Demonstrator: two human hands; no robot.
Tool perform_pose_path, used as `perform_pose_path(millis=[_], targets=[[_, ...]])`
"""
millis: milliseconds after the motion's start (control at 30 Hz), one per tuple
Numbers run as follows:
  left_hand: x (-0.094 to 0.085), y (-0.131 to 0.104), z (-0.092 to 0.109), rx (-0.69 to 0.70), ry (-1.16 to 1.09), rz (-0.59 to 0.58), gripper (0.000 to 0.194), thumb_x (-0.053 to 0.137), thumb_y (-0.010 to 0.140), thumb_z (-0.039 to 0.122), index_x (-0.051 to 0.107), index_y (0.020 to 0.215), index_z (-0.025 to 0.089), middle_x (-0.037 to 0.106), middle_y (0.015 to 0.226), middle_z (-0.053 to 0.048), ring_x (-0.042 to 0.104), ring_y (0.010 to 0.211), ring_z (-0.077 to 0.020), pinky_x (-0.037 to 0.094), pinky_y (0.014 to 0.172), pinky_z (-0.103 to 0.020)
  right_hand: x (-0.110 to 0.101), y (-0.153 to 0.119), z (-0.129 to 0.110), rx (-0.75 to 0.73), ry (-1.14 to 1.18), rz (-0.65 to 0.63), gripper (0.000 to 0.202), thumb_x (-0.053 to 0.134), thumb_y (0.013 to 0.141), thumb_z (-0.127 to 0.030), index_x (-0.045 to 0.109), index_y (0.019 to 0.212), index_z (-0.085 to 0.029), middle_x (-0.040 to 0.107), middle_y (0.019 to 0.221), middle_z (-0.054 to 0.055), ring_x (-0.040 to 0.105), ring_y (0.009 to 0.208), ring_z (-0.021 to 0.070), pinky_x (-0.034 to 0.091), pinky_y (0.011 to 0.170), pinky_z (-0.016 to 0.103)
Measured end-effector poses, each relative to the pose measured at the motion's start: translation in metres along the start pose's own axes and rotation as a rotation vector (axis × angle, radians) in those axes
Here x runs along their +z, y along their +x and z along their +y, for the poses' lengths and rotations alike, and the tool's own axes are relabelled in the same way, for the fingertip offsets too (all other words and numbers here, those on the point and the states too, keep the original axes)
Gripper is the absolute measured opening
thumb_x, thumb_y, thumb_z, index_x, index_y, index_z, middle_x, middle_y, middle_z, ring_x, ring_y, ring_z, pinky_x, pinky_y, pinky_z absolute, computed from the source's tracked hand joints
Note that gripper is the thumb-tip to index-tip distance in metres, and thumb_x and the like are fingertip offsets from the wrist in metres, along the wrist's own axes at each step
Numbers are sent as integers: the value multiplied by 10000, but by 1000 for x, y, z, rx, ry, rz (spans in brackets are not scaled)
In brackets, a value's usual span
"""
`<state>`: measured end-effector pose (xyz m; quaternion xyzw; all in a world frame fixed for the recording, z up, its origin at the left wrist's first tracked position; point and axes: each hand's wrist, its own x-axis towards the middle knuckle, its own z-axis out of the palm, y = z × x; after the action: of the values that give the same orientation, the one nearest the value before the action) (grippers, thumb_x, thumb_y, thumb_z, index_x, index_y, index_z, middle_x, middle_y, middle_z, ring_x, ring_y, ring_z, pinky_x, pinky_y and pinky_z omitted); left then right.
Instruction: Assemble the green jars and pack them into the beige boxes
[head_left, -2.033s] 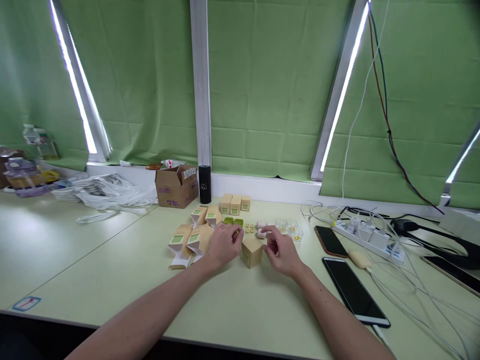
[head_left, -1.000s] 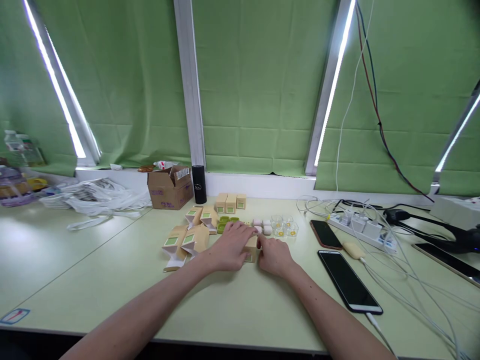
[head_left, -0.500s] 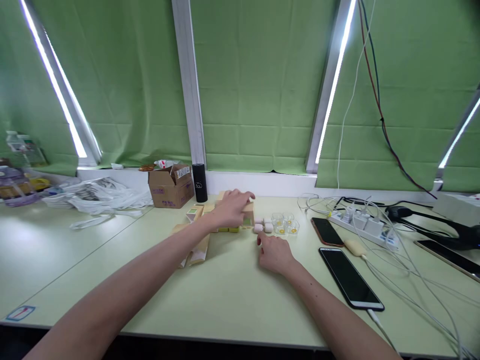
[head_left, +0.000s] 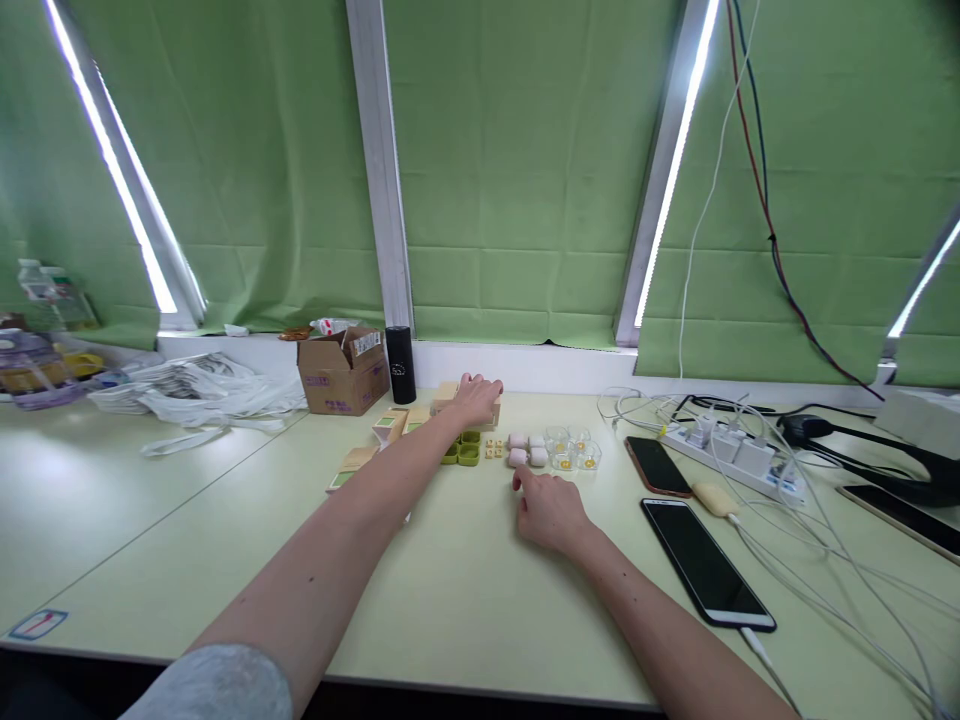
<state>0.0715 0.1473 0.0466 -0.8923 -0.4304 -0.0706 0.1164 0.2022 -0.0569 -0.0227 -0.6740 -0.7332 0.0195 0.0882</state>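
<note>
My left hand (head_left: 478, 400) is at the back of the table, its fingers closed over a small kraft cardboard box (head_left: 496, 411). My right hand (head_left: 551, 512) rests on the table with its fingers curled in and nothing visible in them. Just beyond it are several pale pink cylinders (head_left: 517, 457), with clear plastic cups (head_left: 565, 462) with yellow bits to their right. Small yellow pieces (head_left: 493, 449) and green square trays (head_left: 469, 452) lie left of the cylinders. More kraft boxes with green labels (head_left: 390, 424) are partly hidden by my left forearm.
A brown carton (head_left: 343, 375) and a black cylinder (head_left: 400, 365) stand at the back left, beside piled white straps (head_left: 202, 390). On the right are a white-framed phone (head_left: 706, 560), a darker phone (head_left: 656, 466), a power strip (head_left: 739, 458) and loose cables.
My left hand has moved back and slightly left with the small cardboard box, uncovering the yellow pieces and green trays. My right hand has stayed nearly still.
</note>
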Motion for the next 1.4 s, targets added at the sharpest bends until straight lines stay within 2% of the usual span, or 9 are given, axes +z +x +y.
perform_pose_path(millis=[200, 367, 433, 533, 667, 900, 1133, 1400], targets=[[23, 0, -2, -42, -5, -6, 425, 623, 801, 80, 577, 1210, 186, 699, 1172, -153, 521, 1199, -329, 293, 1042, -497, -2, -1, -1, 2, -2, -12, 378, 585, 835, -175, 584, 1210, -219, 759, 1033, 117, 725, 924, 306, 409, 703, 330], [26, -19, 2, -35, -2, 51, 539, 595, 824, 73, 526, 1343, 202, 574, 1411, -159, 420, 1313, -334, 291, 1074, -495, -1, -1, 0, -9, -7, -5, 395, 588, 839, -185, 577, 1231, -221, 753, 1036, 121, 721, 923, 309, 409, 707, 335], [26, -29, 6, -16, 5, 60, 538, 594, 823, 82, 536, 1342, 212, 561, 1428, -146, 407, 1335, -327, 300, 1087, -478, 0, -1, 0, -10, -7, -7, 402, 588, 836, -184, 577, 1236, -220, 753, 1034, 121, 720, 924, 310, 411, 715, 337], [28, -41, 14, -11, 23, 37, 448, 621, 811, 128, 598, 1254, 190, 572, 1393, -164, 472, 1293, -330, 328, 1083, -467, 1, 0, -1, -9, -8, -7, 404, 584, 835, -182, 577, 1237, -221, 756, 1031, 119, 721, 925, 310, 413, 718, 337], [32, -50, 24, -36, 53, -6, 370, 649, 809, 196, 625, 1172, 129, 458, 1500, -238, 582, 1185, -341, 354, 1056, -481, 0, 0, -3, -10, -14, -9, 370, 581, 855, -188, 576, 1223, -221, 756, 1025, 120, 723, 923, 307, 406, 703, 331], [39, -49, 32, -68, 47, -21, 494, 608, 884, 295, 521, 1334, 112, 458, 1493, -277, 526, 1313, -397, 359, 1049, -472, 0, 0, -5, -4, -23, -12, 361, 584, 865, -202, 576, 1225, -232, 753, 1027, 120, 721, 929, 303, 403, 696, 327], [40, -44, 33, -95, 26, -17, 590, 601, 879, 287, 434, 1418, 114, 458, 1480, -266, 539, 1312, -382, 381, 1048, -444, -2, -1, -6, 0, -15, -20, 379, 571, 861, -189, 586, 1238, -227, 755, 1040, 122, 721, 937, 307, 417, 716, 333], [40, -41, 31, -109, 1, -2, 570, 586, 882, 267, 457, 1412, 102, 444, 1491, -277, 549, 1305, -391, 402, 1055, -460, -2, -2, -6, -16, -16, 0, 376, 579, 847, -185, 596, 1221, -217, 764, 1019, 121, 728, 920, 314, 413, 689, 327]])
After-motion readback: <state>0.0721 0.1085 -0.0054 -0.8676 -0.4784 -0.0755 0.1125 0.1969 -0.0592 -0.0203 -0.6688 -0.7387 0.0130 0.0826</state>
